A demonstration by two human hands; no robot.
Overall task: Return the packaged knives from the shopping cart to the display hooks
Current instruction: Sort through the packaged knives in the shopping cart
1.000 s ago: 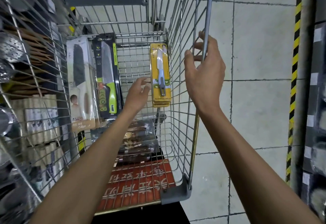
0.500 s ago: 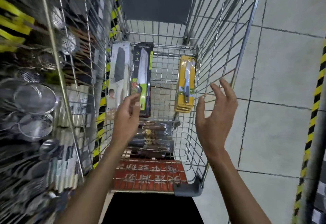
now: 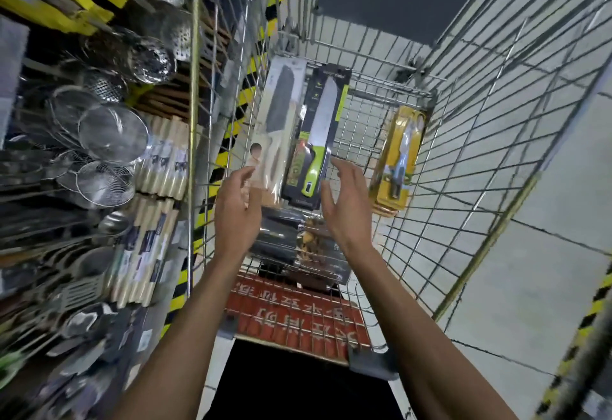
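1. We see wire mesh strainers [image 3: 112, 135] hanging at the left, below perforated steel ladles [image 3: 149, 55].
2. We see packs of pale wooden sticks [image 3: 165, 154] just right of the strainers.
3. We see grey floor tiles [image 3: 546, 254] at the right, edged by yellow-black tape [image 3: 586, 323].

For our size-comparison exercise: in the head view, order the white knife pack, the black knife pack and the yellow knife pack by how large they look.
1-2. white knife pack and black knife pack: about alike, not ranked.
3. yellow knife pack: clearly smallest.
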